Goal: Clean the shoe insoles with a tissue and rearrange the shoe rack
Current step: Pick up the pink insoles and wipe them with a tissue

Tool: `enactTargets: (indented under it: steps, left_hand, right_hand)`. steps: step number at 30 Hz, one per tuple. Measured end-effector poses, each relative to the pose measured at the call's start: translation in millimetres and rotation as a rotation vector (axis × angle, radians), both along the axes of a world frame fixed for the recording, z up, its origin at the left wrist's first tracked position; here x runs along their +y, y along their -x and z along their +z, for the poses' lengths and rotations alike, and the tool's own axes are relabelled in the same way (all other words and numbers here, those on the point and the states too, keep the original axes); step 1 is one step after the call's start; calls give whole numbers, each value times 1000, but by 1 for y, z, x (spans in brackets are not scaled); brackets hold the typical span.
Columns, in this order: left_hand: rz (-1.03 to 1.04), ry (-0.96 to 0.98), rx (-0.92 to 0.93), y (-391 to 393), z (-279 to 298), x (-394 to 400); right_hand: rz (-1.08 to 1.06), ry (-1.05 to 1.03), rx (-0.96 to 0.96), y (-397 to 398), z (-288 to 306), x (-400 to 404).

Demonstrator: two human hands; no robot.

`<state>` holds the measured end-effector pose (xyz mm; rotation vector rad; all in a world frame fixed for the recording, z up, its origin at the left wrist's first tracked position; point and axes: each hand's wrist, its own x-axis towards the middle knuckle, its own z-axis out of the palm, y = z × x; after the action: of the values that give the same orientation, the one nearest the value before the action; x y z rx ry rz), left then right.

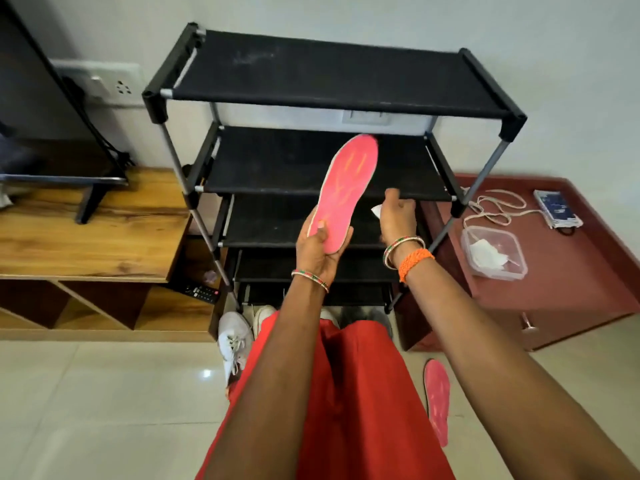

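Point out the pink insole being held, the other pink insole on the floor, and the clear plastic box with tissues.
held pink insole (341,192): head view, middle of its pink face.
pink insole on the floor (437,400): head view, its middle.
clear plastic box (519,268): head view, near rim.

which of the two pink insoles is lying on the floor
The pink insole at lower right, flat on the tiled floor beside the red garment. The other pink insole is held up by the left hand.

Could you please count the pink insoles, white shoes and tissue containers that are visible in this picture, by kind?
Pink insoles: 2, one gripped by the left hand as the held insole, one floor insole.
White shoes: 2, one in full view, one mostly hidden behind the red garment.
Clear tissue containers: 1.
Total: 5.
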<state>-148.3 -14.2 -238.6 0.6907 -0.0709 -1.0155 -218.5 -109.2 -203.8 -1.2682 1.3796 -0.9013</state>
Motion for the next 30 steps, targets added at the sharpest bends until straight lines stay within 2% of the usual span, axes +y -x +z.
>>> enactTargets:
  steps: [4, 7, 9, 12, 14, 19, 24, 30]
  left_hand:
    - [85, 73, 4, -11, -6, 13]
    - [72, 121, 18, -16, -8, 12]
    - [88, 127, 112, -21, -9, 9]
    - [36, 107, 328, -25, -11, 4]
    - [59, 85, 395, -20, -12, 3]
    - [124, 65, 517, -14, -21, 0]
    - [91, 125, 479, -14, -22, -5]
    - [85, 134, 419, -12, -22, -2]
  right_hand:
    - [212, 234, 63, -22, 22, 17]
    - [403, 359, 146, -44, 26, 27]
    - [475, 443, 238, -54, 22, 36]
    - [466, 537, 349, -60, 4, 45]
    - [489, 520, 403, -58, -6, 51]
    - [824, 558, 542, -36, -22, 65]
    - [804, 589, 541, -37, 1, 44]
    - [620, 672, 641, -41, -3, 34]
